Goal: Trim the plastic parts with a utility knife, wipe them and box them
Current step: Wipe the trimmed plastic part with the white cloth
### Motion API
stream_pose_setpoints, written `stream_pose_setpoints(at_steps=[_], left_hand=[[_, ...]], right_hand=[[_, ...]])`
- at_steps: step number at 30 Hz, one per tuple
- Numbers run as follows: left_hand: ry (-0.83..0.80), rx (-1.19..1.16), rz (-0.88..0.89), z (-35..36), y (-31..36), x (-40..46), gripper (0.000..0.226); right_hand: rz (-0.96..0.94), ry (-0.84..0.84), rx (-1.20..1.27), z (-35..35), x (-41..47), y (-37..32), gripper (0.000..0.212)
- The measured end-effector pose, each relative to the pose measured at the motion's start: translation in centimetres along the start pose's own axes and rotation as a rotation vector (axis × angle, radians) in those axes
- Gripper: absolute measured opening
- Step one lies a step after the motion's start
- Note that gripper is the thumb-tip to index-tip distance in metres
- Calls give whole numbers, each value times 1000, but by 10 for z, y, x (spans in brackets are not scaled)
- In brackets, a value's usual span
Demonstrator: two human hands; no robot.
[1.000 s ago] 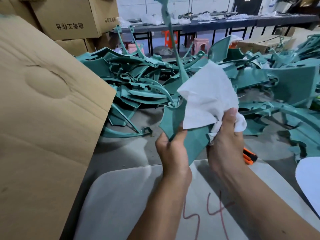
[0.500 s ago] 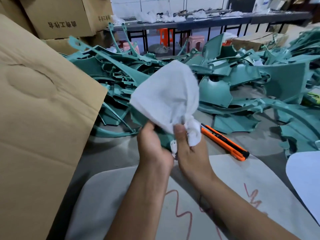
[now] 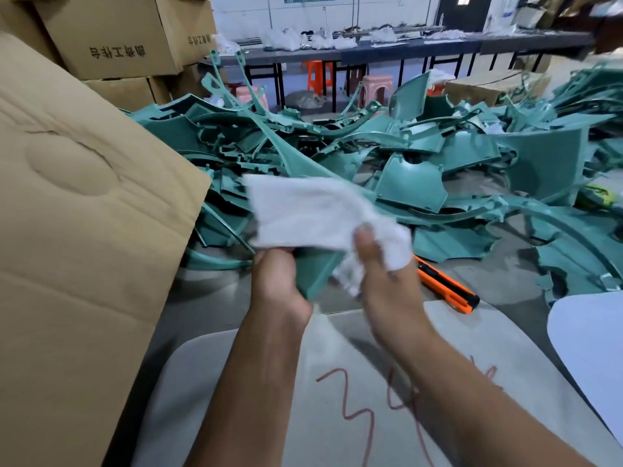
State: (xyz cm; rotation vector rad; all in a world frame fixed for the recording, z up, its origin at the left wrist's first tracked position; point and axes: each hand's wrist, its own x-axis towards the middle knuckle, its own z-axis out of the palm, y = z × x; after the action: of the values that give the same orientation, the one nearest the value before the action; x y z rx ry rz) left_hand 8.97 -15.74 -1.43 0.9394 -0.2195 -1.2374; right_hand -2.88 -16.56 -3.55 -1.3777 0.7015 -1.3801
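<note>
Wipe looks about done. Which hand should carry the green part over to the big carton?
Left, probably. The left hand already grips the green part and is on the carton's side. The right hand is busy pinching the white cloth.

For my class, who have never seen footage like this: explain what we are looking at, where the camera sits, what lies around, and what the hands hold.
There is no machine here: a person works with bare hands, filmed by a camera worn on the head, looking forward and down. The left hand grips a green plastic part. The right hand holds a white cloth against it, wiping. Beside the right hand an orange utility knife lies on the grey surface. Behind is a pile of green parts. A big cardboard flap stands at left.
</note>
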Motion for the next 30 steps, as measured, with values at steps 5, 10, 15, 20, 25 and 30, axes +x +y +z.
stream_pose_setpoints(at_steps=[5,10,15,20,25,30], left_hand=[[123,30,152,-8,-4,-5,26],[270,86,382,-2,-6,-7,11],[339,149,528,6,-4,-12,21],[390,577,498,19,12,-18,36],[257,1058,576,39,37,-32,34],[387,1166,675,49,110,-61,15]], right_hand=[[49,244,-112,-56,28,-5,13],[-91,-47,-913,-76,8,-2,19],[148,-710,-1391,-68,2,-31,74],[-119,-72,-922,-56,12,-58,54],[181,-7,-310,-33,36,-71,18],[218,13,-109,9,48,-89,7]])
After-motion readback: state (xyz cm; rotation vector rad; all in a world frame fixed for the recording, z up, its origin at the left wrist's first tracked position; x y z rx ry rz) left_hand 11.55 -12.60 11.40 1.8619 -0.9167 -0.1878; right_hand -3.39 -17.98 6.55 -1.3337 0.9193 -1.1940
